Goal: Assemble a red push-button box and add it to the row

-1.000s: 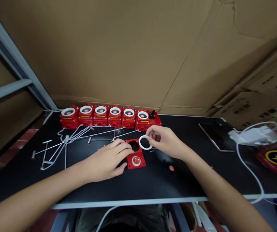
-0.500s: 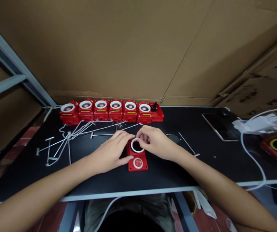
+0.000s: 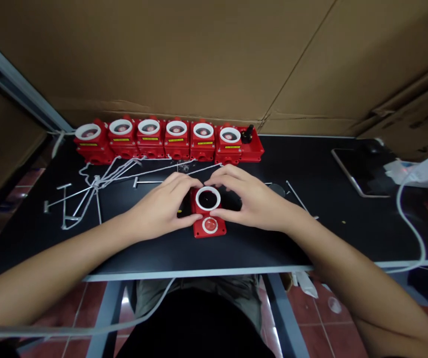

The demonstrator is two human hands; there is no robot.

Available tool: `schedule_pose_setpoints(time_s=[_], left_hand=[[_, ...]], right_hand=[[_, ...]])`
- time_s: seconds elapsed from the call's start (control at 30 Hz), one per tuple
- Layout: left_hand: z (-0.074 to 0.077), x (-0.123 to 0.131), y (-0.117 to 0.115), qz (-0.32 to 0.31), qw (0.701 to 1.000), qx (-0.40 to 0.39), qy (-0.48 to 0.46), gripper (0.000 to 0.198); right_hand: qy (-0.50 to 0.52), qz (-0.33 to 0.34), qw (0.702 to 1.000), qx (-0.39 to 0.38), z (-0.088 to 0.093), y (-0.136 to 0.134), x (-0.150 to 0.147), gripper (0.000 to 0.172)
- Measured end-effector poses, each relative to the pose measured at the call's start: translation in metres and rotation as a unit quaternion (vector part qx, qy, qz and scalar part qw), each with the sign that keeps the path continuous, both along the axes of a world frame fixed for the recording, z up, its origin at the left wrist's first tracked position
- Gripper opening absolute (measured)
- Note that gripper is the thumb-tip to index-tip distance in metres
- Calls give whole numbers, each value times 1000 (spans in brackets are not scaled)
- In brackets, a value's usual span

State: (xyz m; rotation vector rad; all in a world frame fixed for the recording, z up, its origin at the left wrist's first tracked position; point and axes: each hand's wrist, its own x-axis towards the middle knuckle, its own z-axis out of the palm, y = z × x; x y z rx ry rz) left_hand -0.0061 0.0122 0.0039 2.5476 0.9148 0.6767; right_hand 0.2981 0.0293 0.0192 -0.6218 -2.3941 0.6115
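A red housing cover point(image 3: 198, 230) lies on the black table, with a clear round lens point(image 3: 210, 225) over red on its near part. On its far part sits a white ring point(image 3: 208, 208) around a dark round opening. My left hand point(image 3: 163, 201) grips the cover from the left, thumb near the lens and fingertips at the ring's far-left edge. From the right, my right hand point(image 3: 254, 199) curves around the ring, its thumb at the near-right edge and its fingers at the far edge. The fingertips partly hide the cover's far end.
A row of several red boxes with white rings point(image 3: 176, 128) stands along the back, beside an open red box point(image 3: 254, 149). White cords with metal T-bars point(image 3: 96, 184) spread at left. A phone point(image 3: 359, 171) and a white cable point(image 3: 403, 214) lie at right.
My right hand has gone from pinching the ring's right edge to a wider hold around it. The ring now sits level over the opening. The camera view has tilted down.
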Motion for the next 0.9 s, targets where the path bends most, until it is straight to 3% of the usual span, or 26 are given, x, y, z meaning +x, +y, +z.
schedule_pose_setpoints(time_s=[0.17, 0.4, 0.57, 0.9], left_hand=[[0, -3, -1, 5, 1000, -1, -5, 49], [2, -3, 1, 11, 1000, -14, 7, 52], [4, -3, 2, 22, 999, -27, 22, 54], [6, -2, -1, 32, 999, -30, 31, 52]], right_hand=[[11, 21, 999, 27, -4, 2, -2, 35], [0, 4, 999, -34, -4, 3, -2, 33], [-4, 1, 999, -35, -1, 1, -3, 30], [5, -35, 998, -60, -7, -5, -8, 40]])
